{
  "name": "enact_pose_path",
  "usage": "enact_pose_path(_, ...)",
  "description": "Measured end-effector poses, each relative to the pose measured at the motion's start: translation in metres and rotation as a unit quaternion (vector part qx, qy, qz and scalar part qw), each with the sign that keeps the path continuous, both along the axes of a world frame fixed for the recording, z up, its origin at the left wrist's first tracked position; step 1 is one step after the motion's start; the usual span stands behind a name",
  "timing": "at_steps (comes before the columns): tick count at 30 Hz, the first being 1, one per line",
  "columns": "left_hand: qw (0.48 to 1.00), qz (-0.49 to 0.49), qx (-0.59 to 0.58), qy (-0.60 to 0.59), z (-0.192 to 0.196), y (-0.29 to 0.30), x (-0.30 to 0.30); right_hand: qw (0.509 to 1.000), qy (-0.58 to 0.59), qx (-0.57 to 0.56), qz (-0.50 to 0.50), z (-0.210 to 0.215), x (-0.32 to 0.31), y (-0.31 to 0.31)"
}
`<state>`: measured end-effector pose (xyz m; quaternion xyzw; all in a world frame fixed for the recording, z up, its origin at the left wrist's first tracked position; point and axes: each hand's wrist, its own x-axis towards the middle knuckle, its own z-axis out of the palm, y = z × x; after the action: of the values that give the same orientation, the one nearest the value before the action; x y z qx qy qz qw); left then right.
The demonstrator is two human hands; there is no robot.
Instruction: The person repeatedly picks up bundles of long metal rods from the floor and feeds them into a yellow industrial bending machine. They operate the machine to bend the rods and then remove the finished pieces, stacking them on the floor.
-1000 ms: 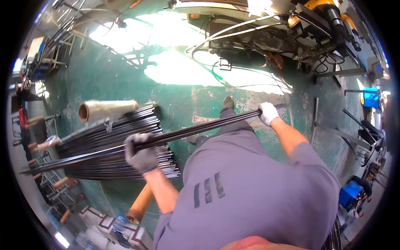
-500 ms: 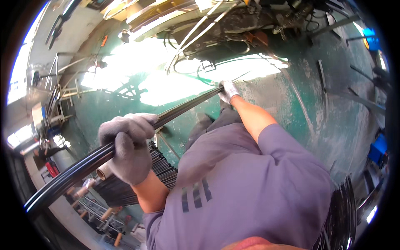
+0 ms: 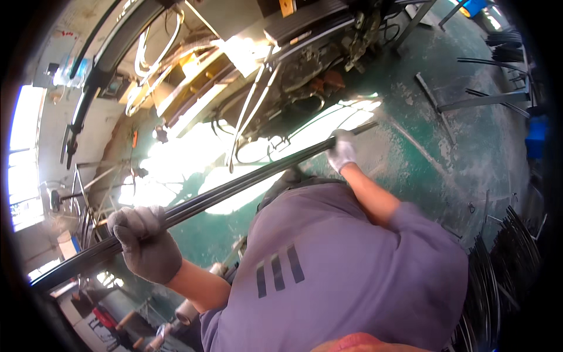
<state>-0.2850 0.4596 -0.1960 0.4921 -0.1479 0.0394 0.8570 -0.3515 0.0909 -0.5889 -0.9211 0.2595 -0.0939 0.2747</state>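
A bundle of long, thin black bars [image 3: 246, 179] slants across in front of my body, from the lower left up to the right. My left hand [image 3: 143, 243], in a grey knitted glove, is closed around the bars near their left part. In a paler glove, my right hand [image 3: 341, 151] grips them close to the right end, and a short length sticks out beyond it. The right glove is slightly blurred. How many bars are in the bundle, I cannot tell. Their left end runs into the dark rim of the view.
Ahead is a machine [image 3: 281, 105] with hoses and cables. More black bars [image 3: 510, 258] are piled at the lower right, near a grey metal stand [image 3: 484, 102]. Rolls [image 3: 186, 312] lie at the lower left. Sunlight falls on the green floor [image 3: 410, 152].
My left hand has moved left and lower with the bars, and my right hand has shifted right and slightly lower. The view has turned, and more piled bars show at the right.
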Motion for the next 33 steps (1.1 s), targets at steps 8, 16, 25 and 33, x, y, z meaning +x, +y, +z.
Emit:
enact_pose_path(8,0.970,0.003,-0.166,0.179,-0.106,0.028,0.087,0.404,-0.358,0.827,-0.159,0.134,0.082,-0.080)
enact_pose_path(16,0.932,-0.027,-0.295,0.210,-0.138,0.018,0.146,0.591,-0.378,0.701,-0.128,0.188,0.160,-0.181)
enact_pose_path(25,0.933,0.228,0.251,0.123,-0.168,-0.049,0.186,0.640,-0.353,0.658,-0.182,0.227,0.264,-0.260)
enact_pose_path(33,0.916,0.199,-0.173,0.304,-0.196,-0.105,0.198,0.660,-0.289,0.693,-0.035,0.232,0.294,-0.262)
